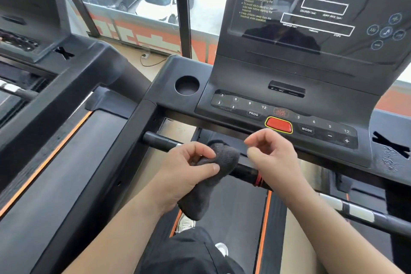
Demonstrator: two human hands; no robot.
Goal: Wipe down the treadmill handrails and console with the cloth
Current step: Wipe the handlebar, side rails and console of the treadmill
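Cloth: the dark grey cloth (223, 158) is bunched over the front handrail (160, 140), its upper end lying on the bar and its tail hanging down on the near side.
Bar's axis: the front handrail is a black tube running across in front of the person, from far left to near right, just below the console (289, 73). A band of red cord (258, 180) is wound round it to the right of the cloth.
Left grip: the left grip (186, 169) has thumb and fingers curled round the cloth, pinching it from the left side, and appears to press it onto the bar.
Right grip: the right grip (273, 158) hangs just right of the cloth with fingers loosely curled, holding nothing. It does not seem to touch cloth or bar.
Nearer hand: the left, already on the cloth. The right is just beside it and could take the free end.
Which way to go: bare bar shows on both sides of the cloth, so the wipe would likely slide along the tube's length, left or right.
Left to do: the key panel (244, 104) and red stop button (279, 125) lie just beyond the hands. The right side rail (360, 212) runs off near right.
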